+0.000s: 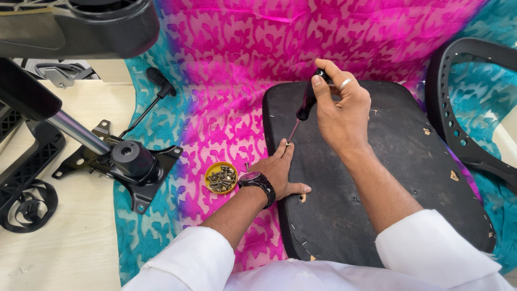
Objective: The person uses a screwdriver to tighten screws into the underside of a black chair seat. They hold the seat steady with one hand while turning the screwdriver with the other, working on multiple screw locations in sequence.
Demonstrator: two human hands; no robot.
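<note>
Steadying a small screw point(288, 144) with the fingertips of my left hand point(277, 172), I have that hand lying flat near the left rim of the black seat pan point(409, 178), fingers together and pinched close at the screw, thumb spread back along the rim. My right hand point(340, 110) sits just above it in the frame, fingers wrapped tight round the black handle of the screwdriver point(304, 110), whose thin shaft slants down to the screw.

I judge the chief risk is the tip skipping off the head: the shaft is tilted, and my left fingertips touch the very spot it would land on. A slip could also send the screw off the rim into the pink and teal patterned cloth point(226, 81), where it would be hard to find among the busy print.

Just left of my wrist, the yellow dish of screws point(221, 178) rests on the cloth, close enough that a drawn-back elbow or my watch point(258, 182) could tip it.

Room is best toward the right middle of the frame, where the pan's surface is bare. Further left, the black tilt mechanism point(132, 164) with its steel column lies half on the cloth, half on the pale floor point(70, 242), well apart from my hands. At the upper right, a curved black frame part point(455, 129) hems in the pan's far side.
</note>
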